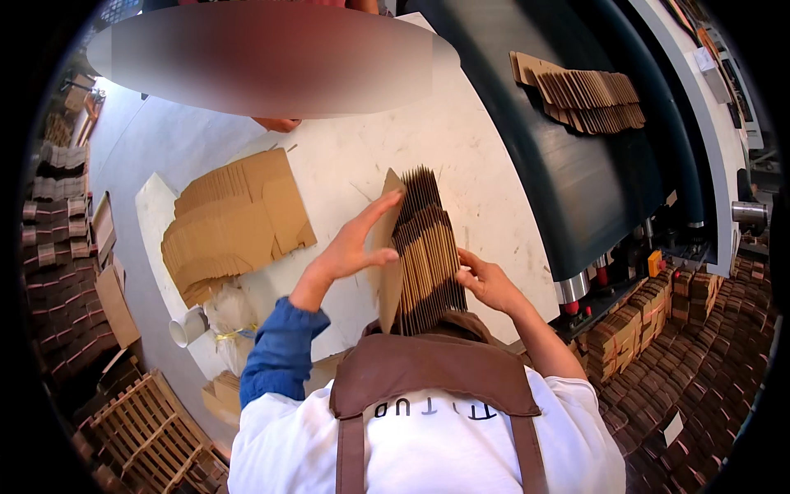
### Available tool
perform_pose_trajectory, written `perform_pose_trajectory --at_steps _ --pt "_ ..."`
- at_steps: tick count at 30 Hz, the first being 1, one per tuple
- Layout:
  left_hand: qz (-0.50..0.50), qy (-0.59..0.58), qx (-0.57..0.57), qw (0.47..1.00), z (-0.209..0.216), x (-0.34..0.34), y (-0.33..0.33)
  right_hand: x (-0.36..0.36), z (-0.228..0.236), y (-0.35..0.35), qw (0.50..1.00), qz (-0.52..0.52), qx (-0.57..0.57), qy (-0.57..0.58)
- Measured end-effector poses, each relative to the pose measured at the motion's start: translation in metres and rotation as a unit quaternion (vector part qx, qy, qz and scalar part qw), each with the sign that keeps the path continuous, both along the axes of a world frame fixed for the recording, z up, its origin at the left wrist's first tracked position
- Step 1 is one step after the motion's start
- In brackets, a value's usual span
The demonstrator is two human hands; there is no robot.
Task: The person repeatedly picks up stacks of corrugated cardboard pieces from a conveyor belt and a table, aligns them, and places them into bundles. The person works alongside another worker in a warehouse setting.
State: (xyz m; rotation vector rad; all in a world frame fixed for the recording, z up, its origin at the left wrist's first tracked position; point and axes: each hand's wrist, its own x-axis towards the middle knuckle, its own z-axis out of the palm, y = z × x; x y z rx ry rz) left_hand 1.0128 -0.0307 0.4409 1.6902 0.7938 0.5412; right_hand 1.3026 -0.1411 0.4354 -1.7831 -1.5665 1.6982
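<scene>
I hold a thick bundle of flat brown cardboard blanks [425,251] on edge against my apron, above the white table [461,148]. My left hand [354,247] presses flat against the bundle's left face, fingers spread upward. My right hand [485,280] grips the bundle's right side near its lower part. Seen edge-on, the blanks show as many thin dark ribs.
A fanned pile of flat cardboard blanks [234,222] lies on the table to the left. More blanks [580,99] ride on a dark conveyor belt [568,181] at the right. Tied bundles [650,313] are stacked lower right, wooden pallets [148,420] lower left. Another person's hand [278,123] rests across the table.
</scene>
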Motion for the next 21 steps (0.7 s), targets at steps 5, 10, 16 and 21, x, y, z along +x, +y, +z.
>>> perform_pose_trajectory --at_steps 5,10,16,21 --pt "-0.052 -0.058 0.003 0.997 0.004 0.040 0.062 0.001 0.014 0.011 0.999 0.007 -0.050 0.018" --pt "0.282 -0.003 -0.101 0.954 -0.063 -0.010 0.011 0.009 0.012 0.014 0.997 -0.007 -0.079 0.017" --pt "0.153 0.122 -0.148 0.969 -0.105 -0.069 -0.089 0.012 -0.010 0.005 0.983 -0.042 -0.095 0.153" --pt "0.103 0.040 -0.281 0.953 -0.081 -0.023 -0.108 0.011 -0.011 0.010 0.984 -0.023 -0.085 0.154"
